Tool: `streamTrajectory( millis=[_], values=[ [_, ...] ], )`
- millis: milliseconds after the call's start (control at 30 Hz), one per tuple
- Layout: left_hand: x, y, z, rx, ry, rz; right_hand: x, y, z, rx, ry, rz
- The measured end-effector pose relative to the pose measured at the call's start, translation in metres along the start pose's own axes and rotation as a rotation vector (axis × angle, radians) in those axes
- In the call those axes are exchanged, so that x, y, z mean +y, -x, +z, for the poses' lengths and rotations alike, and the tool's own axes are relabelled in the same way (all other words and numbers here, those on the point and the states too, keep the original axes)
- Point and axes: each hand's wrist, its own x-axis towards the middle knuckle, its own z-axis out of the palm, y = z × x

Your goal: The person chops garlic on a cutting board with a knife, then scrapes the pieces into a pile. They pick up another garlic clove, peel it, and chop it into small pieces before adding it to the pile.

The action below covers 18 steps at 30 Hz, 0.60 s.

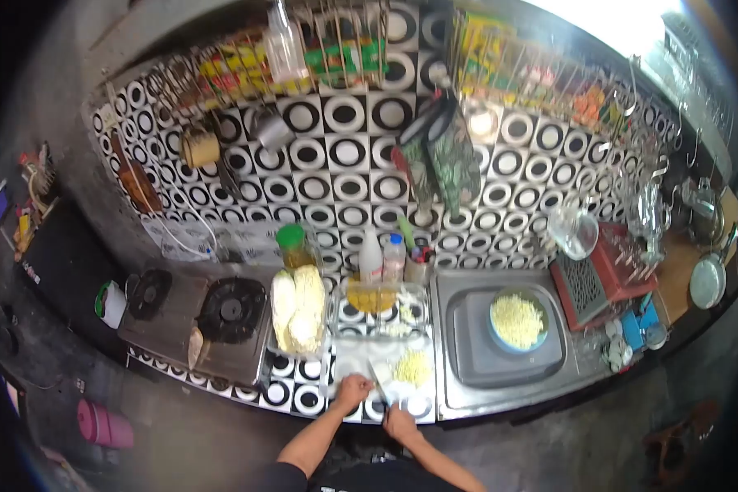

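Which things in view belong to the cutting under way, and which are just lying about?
In the job:
- knife, in the right hand
- cut pale pile
- probably the bowl of similar pieces

Apparently just lying about:
- stove
- green-lidded jar
- pink container
- hanging metal mug

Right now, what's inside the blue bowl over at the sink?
The blue bowl holds a heap of pale, finely chopped pieces. They hide the bowl's bottom, so anything beneath them can't be seen.
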Motion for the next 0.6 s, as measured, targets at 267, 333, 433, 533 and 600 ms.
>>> streamTrajectory(
  millis=[267,333,433,533,600],
  values=[
    [-0.003,-0.001,0.001,-0.003,0.110,-0.105,-0.009,0.006,-0.008,0.007,-0.028,0.045],
    [0.000,-0.001,0.000,0.031,0.126,-0.071,-0.028,0.020,-0.027,-0.063,-0.067,0.139],
    [-0.001,-0.002,-0.001,-0.020,0.171,-0.086,-0.029,0.027,-0.020,-0.103,-0.013,0.240],
    [-0.002,-0.002,-0.003,-0.038,0.161,-0.036,-0.031,0.022,-0.011,-0.068,-0.013,0.256],
    [0.001,-0.003,-0.005,-0.054,0.148,-0.032,-0.031,0.014,-0.006,-0.056,0.006,0.262]
  ],
)
